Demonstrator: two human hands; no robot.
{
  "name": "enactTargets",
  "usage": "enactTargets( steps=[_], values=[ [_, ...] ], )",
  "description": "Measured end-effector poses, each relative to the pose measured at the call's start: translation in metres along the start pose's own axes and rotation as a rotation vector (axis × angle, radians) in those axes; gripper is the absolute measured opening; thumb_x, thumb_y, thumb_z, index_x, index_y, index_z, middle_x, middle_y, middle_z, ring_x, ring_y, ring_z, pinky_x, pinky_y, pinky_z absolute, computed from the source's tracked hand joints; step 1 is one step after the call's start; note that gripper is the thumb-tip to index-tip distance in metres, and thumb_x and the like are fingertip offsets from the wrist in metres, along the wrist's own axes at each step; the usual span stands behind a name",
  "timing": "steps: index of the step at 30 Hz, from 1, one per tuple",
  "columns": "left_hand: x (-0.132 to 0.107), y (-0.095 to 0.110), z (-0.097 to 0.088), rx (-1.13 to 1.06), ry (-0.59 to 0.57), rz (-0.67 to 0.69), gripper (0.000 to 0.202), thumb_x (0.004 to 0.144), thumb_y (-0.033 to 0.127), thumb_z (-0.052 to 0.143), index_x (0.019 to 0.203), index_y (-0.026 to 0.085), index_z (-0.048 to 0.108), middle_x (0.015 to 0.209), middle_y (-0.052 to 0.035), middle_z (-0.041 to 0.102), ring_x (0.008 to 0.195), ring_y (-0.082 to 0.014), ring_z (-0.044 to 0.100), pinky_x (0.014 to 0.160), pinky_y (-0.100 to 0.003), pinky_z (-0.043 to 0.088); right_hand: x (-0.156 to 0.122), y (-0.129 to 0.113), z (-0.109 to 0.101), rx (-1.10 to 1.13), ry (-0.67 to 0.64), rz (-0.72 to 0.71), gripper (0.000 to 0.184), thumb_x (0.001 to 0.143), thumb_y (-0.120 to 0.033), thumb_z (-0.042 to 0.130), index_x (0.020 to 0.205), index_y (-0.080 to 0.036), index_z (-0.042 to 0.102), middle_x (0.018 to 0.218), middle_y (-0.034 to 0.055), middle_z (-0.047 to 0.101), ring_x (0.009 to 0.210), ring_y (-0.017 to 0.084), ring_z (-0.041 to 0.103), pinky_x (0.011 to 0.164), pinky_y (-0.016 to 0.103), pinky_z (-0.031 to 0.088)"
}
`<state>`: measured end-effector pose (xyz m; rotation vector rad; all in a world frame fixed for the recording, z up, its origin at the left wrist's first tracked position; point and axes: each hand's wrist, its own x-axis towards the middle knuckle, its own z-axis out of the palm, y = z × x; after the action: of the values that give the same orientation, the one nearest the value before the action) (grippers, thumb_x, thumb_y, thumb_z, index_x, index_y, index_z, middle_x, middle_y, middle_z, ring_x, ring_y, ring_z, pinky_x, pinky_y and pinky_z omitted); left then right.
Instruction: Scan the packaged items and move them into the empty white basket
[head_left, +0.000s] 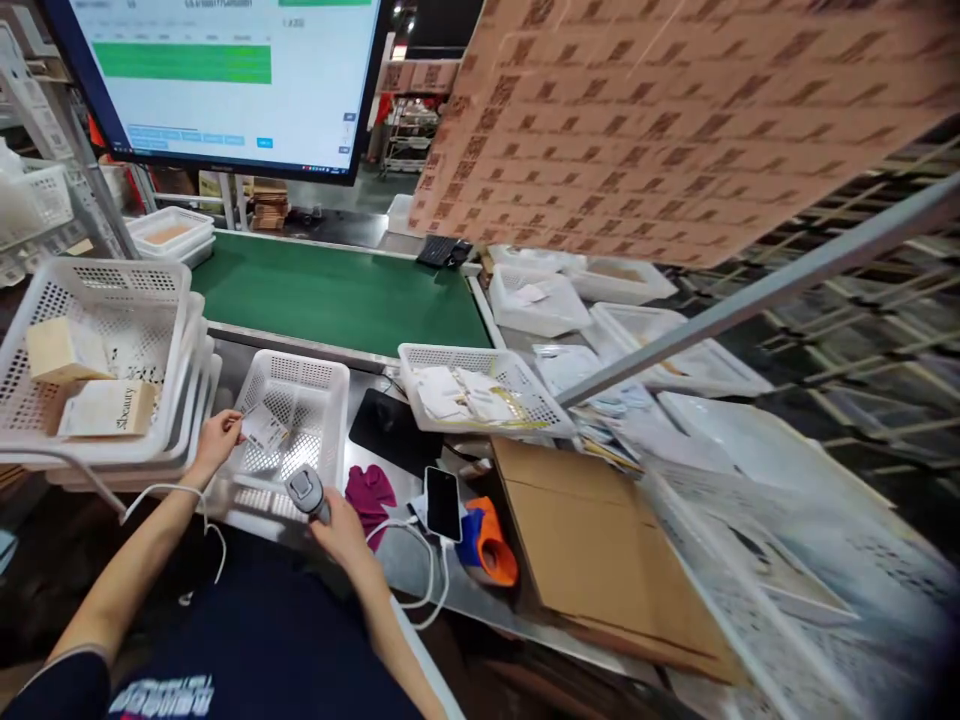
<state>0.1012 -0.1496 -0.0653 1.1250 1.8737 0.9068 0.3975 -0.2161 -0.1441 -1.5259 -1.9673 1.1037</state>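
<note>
My left hand (217,437) pinches a small white printed packet (262,428) over a white perforated basket (311,378) at the near edge of the bench. My right hand (341,530) is wrapped round the handle of a grey barcode scanner (306,489), whose head points toward the packet. A white cable runs from under my left forearm across my lap. A purple cloth (369,492) lies just right of the scanner.
A green conveyor belt (337,290) runs behind the basket under a large monitor (225,80). Stacked white baskets with boxes (97,370) stand at the left. A phone (442,503), an orange tape dispenser (491,545) and flat cardboard (600,550) lie right.
</note>
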Motion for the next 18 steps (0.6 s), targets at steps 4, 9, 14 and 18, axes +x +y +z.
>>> enactTargets(
  steps=[4,9,14,18],
  values=[
    [0.000,-0.006,0.005,0.077,-0.016,0.019,0.031,0.104,0.020,0.048,0.125,0.006,0.067,0.105,-0.0161,0.080,0.096,-0.0265,0.082,0.091,-0.036,0.067,0.006,-0.027,0.004,-0.043,0.031,-0.006,0.027,0.084,-0.027,0.070,0.110,-0.016,0.070,0.113,0.0129,0.071,0.108,0.030,0.069,0.092,0.035,0.052],
    [-0.030,0.007,-0.020,0.234,0.080,0.312,0.047,0.100,0.020,0.063,0.147,0.013,0.065,0.160,-0.0193,0.062,0.150,-0.0336,0.060,0.129,-0.045,0.048,-0.005,-0.027,0.007,-0.066,0.054,0.008,0.025,0.082,-0.027,0.066,0.105,-0.019,0.066,0.112,0.0137,0.071,0.106,0.033,0.072,0.090,0.039,0.053],
    [-0.051,0.052,-0.126,0.449,0.549,0.722,0.045,0.109,0.035,0.056,0.149,0.016,0.061,0.163,-0.0192,0.058,0.157,-0.0311,0.052,0.136,-0.048,0.038,-0.023,0.010,0.007,0.049,0.100,0.018,0.031,0.081,-0.047,0.062,0.102,-0.026,0.069,0.108,0.0146,0.076,0.106,0.038,0.077,0.092,0.048,0.061],
    [-0.025,0.080,-0.231,0.547,0.934,0.164,0.103,0.094,0.047,0.083,0.168,-0.001,0.031,0.175,-0.0377,0.030,0.164,-0.0520,0.033,0.134,-0.065,0.031,-0.023,0.016,0.007,0.107,0.113,0.023,0.034,0.077,-0.058,0.064,0.095,-0.030,0.072,0.100,0.0148,0.078,0.099,0.042,0.079,0.088,0.054,0.063]
  ],
)
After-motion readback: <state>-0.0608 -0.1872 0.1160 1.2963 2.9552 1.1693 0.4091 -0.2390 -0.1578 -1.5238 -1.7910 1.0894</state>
